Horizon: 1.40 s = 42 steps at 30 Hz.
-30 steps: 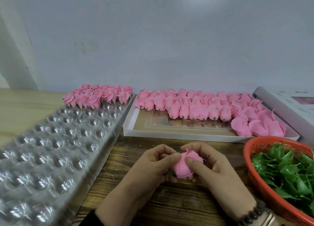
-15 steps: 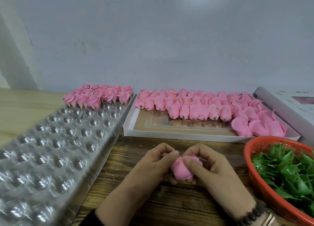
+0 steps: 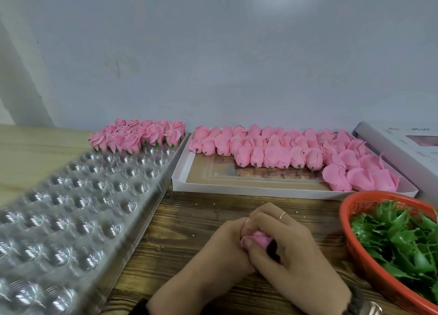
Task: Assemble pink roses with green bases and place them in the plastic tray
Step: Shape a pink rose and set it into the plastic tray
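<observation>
Head view, left hand (image 3: 227,246) and right hand (image 3: 284,246) curled tight around soft pink rose (image 3: 257,240), dimpled clear plastic tray (image 3: 78,208) beside

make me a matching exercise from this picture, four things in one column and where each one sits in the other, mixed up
Things:
1. finished roses
2. loose rose heads
3. green bases
4. pink rose

Places:
A. in the orange basket
B. between both hands
C. at the far end of the plastic tray
D. in the white box

Pairs: 1-C, 2-D, 3-A, 4-B
</observation>
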Each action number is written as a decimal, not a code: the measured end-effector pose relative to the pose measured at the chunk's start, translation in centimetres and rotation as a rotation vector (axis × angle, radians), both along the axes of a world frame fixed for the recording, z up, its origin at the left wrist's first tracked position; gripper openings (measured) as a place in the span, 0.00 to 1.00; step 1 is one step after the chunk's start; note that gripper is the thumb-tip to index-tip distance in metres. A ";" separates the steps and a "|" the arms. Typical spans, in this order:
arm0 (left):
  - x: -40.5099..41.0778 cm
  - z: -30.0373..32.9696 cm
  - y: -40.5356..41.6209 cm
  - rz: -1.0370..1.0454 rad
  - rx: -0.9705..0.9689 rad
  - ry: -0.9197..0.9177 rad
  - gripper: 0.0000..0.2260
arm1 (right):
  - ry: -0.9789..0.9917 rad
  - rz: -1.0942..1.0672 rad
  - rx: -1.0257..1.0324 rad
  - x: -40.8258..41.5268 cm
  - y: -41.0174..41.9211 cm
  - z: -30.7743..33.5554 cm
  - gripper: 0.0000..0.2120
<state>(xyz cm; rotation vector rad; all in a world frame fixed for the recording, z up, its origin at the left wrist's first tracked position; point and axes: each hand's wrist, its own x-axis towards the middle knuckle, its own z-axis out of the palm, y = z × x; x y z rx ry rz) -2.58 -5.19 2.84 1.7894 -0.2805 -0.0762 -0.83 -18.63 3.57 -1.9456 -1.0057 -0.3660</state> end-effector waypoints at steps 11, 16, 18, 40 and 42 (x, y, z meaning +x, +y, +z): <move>0.6 0.2 -0.5 0.322 -0.923 0.228 0.21 | 0.349 -0.150 0.290 -0.1 1.4 -1.4 0.21; -0.1 0.3 -1.5 0.276 -0.973 0.350 0.13 | 0.435 -0.171 0.263 -0.4 2.4 -1.6 0.20; -0.1 0.2 -1.8 0.288 -0.979 0.357 0.13 | 0.466 -0.188 0.276 -0.3 2.3 -1.7 0.19; 0.4 -0.1 -0.9 0.144 -0.875 0.360 0.27 | 0.822 0.093 0.343 -0.2 1.3 -0.2 0.04; 0.4 -0.2 -0.9 0.148 -0.901 0.354 0.24 | 0.790 0.078 0.342 -0.1 1.3 -0.5 0.05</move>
